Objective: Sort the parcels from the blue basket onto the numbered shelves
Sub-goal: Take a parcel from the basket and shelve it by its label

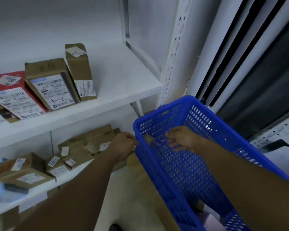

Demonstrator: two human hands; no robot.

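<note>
The blue basket (190,164) is tilted at the lower right, beside the white shelves. My left hand (123,145) grips the basket's left rim. My right hand (182,139) reaches inside the basket with its fingers curled round a small brownish parcel (148,139) and some thin clear wrapping; the item is blurred and mostly hidden. The upper shelf (123,80) holds a red box (15,97) and two brown cartons (52,84) with shipping labels, one marked 1-2. Several brown parcels (83,145) lie on the lower shelf (40,194).
A white perforated shelf upright (173,55) stands just behind the basket. Dark panels with white frames (249,64) fill the right side. The right half of the upper shelf is bare. Pale floor (128,197) shows below the basket.
</note>
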